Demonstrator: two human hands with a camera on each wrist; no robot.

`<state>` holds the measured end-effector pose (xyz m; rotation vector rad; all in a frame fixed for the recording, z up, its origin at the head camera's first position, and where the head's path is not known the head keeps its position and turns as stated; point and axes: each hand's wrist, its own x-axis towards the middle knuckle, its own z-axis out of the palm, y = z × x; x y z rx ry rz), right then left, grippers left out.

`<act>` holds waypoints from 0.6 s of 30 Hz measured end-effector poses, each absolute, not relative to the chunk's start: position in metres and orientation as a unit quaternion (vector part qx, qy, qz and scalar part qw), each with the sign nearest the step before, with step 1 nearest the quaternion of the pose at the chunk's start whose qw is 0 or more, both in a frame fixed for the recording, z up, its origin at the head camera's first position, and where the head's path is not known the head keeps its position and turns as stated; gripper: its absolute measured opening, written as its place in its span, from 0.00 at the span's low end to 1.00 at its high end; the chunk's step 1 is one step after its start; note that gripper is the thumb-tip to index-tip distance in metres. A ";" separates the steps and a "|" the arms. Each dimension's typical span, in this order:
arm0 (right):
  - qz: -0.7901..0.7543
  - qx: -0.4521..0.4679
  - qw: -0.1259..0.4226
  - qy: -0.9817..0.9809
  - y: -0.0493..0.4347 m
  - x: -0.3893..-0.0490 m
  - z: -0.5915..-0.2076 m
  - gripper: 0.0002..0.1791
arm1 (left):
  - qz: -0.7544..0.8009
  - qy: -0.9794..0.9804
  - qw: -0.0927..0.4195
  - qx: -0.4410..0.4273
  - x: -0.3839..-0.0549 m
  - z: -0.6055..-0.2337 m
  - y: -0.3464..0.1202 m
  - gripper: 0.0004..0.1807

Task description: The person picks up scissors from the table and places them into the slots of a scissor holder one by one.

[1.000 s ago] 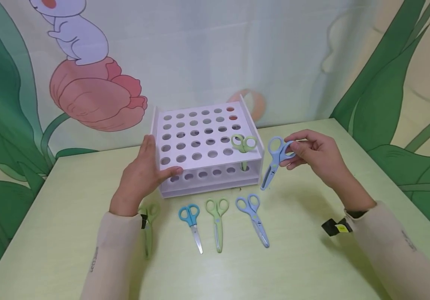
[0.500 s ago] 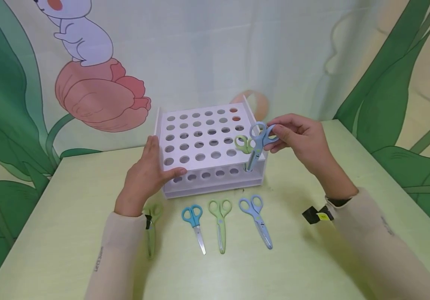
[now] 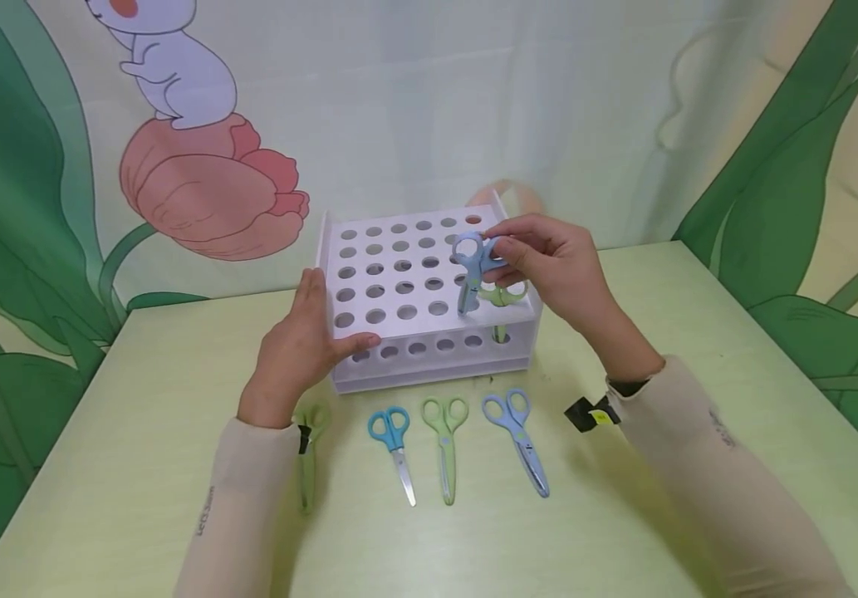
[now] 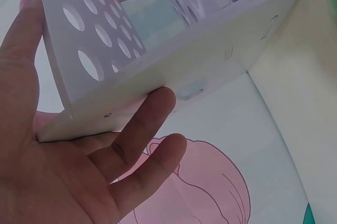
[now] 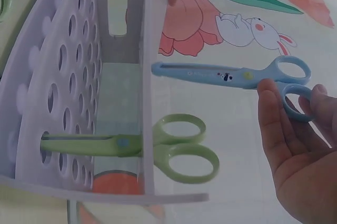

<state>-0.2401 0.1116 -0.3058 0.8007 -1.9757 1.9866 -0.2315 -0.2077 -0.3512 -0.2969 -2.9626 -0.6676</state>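
Note:
My right hand (image 3: pixel 548 253) pinches one handle ring of light blue scissors (image 3: pixel 471 270), blades downward over the front of the white rack (image 3: pixel 406 326). In the right wrist view, the blue scissors' blade tip (image 5: pixel 156 69) is at the rack's top plate; I cannot tell whether it has entered a hole. Close by, green scissors (image 3: pixel 502 295) stand in the front right hole, their blades reaching through to the lower plate. My left hand (image 3: pixel 294 349) rests against the rack's front left corner, thumb along the front edge and extended fingers on the side wall (image 4: pixel 152 81).
In front of the rack lie teal scissors (image 3: pixel 391 432), green scissors (image 3: pixel 445 440) and blue scissors (image 3: pixel 520 444). More green scissors (image 3: pixel 309 473) are partly hidden by my left wrist. A printed curtain (image 3: pixel 399 100) hangs behind the table (image 3: pixel 548 548).
My right hand has carried the blue scissors leftward from beside the rack to above it, passing the standing green scissors. My left hand stays at the rack's corner.

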 end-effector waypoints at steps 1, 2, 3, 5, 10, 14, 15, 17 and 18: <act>0.675 0.270 0.113 -0.677 0.109 -0.241 -0.306 0.11 | -0.219 -0.970 0.044 -0.096 -0.232 -0.351 -0.208 0.68; 0.672 0.268 0.114 -0.681 0.106 -0.241 -0.306 0.11 | -0.219 -0.970 0.043 -0.096 -0.232 -0.351 -0.208 0.68; 0.670 0.265 0.116 -0.684 0.104 -0.242 -0.306 0.11 | -0.219 -0.970 0.043 -0.096 -0.232 -0.351 -0.208 0.68; 0.668 0.263 0.118 -0.686 0.100 -0.243 -0.307 0.11 | -0.219 -0.970 0.043 -0.096 -0.232 -0.350 -0.207 0.67; 0.673 0.263 0.118 -0.682 0.093 -0.246 -0.305 0.12 | -0.219 -0.970 0.043 -0.094 -0.232 -0.349 -0.207 0.67; 0.668 0.261 0.125 -0.686 0.087 -0.248 -0.304 0.12 | -0.220 -0.970 0.040 -0.092 -0.232 -0.348 -0.207 0.67; 0.667 0.260 0.126 -0.687 0.086 -0.248 -0.304 0.12 | -0.221 -0.970 0.038 -0.091 -0.232 -0.348 -0.207 0.67; 0.665 0.261 0.129 -0.688 0.084 -0.249 -0.304 0.12 | -0.223 -0.970 0.037 -0.090 -0.232 -0.348 -0.208 0.68; 0.665 0.260 0.128 -0.688 0.083 -0.249 -0.303 0.12 | -0.224 -0.970 0.036 -0.089 -0.231 -0.348 -0.208 0.68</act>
